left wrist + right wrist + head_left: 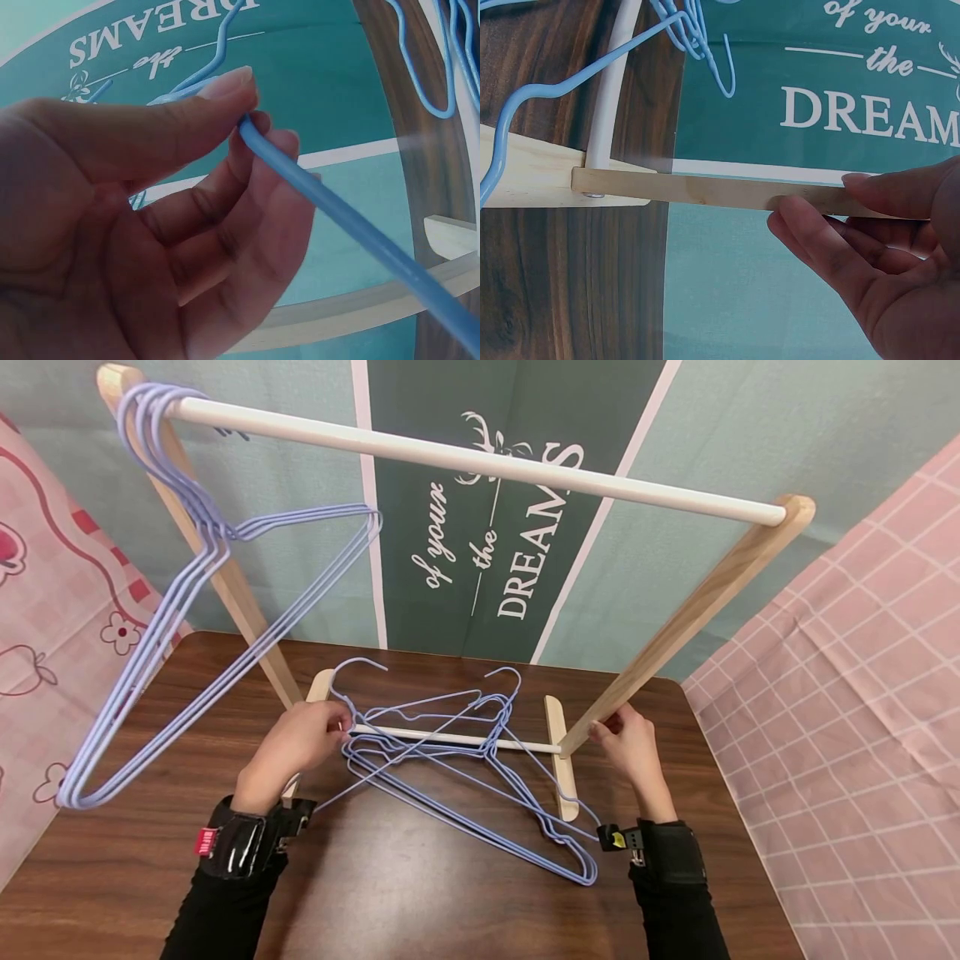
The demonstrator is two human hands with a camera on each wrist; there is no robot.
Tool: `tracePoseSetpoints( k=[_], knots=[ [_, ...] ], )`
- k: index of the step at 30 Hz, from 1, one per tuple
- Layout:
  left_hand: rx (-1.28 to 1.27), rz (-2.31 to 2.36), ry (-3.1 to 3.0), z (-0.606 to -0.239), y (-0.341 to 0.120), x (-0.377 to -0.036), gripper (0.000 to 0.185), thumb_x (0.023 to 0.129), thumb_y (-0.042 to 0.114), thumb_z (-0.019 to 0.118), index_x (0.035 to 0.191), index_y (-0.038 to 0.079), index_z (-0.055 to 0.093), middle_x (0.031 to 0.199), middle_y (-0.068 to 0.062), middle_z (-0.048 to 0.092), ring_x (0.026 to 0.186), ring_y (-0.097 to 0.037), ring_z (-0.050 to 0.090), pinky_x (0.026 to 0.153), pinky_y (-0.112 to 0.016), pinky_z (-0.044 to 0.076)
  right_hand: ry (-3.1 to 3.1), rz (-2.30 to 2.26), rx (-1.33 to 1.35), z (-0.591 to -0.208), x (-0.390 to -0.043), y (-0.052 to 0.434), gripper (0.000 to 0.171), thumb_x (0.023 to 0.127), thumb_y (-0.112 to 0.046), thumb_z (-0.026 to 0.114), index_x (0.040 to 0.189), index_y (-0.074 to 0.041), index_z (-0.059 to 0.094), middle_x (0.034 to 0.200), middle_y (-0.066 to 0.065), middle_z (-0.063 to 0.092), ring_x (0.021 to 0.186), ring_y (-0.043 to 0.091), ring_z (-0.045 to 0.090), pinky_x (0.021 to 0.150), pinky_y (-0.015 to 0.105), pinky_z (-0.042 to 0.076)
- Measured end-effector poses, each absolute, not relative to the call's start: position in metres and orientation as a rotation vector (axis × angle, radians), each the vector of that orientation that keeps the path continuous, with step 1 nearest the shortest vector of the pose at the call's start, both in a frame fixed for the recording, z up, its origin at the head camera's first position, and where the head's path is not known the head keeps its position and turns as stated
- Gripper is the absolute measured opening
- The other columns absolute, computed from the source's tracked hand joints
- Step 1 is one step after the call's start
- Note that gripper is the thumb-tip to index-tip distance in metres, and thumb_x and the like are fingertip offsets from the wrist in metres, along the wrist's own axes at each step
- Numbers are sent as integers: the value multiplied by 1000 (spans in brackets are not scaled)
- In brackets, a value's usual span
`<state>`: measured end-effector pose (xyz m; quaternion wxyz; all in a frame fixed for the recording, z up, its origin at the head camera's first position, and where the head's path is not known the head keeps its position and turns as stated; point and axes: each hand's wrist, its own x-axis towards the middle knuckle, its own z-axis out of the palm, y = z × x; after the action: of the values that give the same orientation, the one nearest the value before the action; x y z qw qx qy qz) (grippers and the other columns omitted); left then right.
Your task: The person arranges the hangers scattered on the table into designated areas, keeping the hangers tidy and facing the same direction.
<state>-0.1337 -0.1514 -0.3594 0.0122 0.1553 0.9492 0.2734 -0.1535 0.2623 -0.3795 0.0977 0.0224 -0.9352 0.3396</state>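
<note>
A person in black sleeves (225, 902) reaches with two bare hands over a brown wood-grain desk (375, 902), where a clothes rack stands. The left hand (303, 737) is at the left end of a loose heap of blue wire clothes hangers (489, 745). Its wrist view shows thumb and fingers closed together in a narrow pinch on a blue hanger wire (360, 225); how far that hanger is tangled with the others cannot be told. The right hand (628, 742) holds the rack's right wooden upright (682, 610) low down, thumb on one side and fingers on the other, just above the right wooden foot (568, 789).

The heap overlaps the rack's white lower rod (546, 747) and spreads toward the person, with two hooks rising at the back. Several more blue wire hangers (217, 529) hang together at the left end of the white top rod (480, 462), beside the left wooden upright (243, 593).

Behind is a green cloth (450, 631) with white lettering that includes "DREAMS"; a pink checked cloth (862, 693) is at the right, and a pink flowered cloth (45, 618) at the left
</note>
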Motion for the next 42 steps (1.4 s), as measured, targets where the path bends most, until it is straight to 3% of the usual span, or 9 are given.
tracePoseSetpoints(
  k=[15, 29, 42],
  knots=[
    [403, 823, 2991, -349, -152, -130, 11, 79, 5, 63, 73, 10, 56, 58, 2, 44, 56, -19, 43, 51, -33, 33, -2772, 1018, 58, -379, -152, 262, 19, 84, 2, 59, 100, 10, 55, 84, 26, 60, 73, 36, 63, 60, 39, 52],
    [280, 786, 3101, -334, -148, -123, 4, 76, 3, 62, 76, 7, 60, 66, -7, 55, 56, -27, 48, 47, -41, 36, -2768, 1004, 71, -378, -152, 261, 17, 84, 2, 59, 99, 10, 56, 82, 25, 62, 72, 34, 64, 59, 39, 52],
    [262, 791, 3123, -314, -146, -116, 4, 79, 6, 64, 78, 7, 61, 64, -3, 51, 57, -27, 47, 47, -39, 35, -2770, 1025, 78, -379, -152, 262, 17, 84, 3, 58, 99, 10, 55, 83, 26, 61, 73, 37, 63, 59, 39, 52]
  ],
)
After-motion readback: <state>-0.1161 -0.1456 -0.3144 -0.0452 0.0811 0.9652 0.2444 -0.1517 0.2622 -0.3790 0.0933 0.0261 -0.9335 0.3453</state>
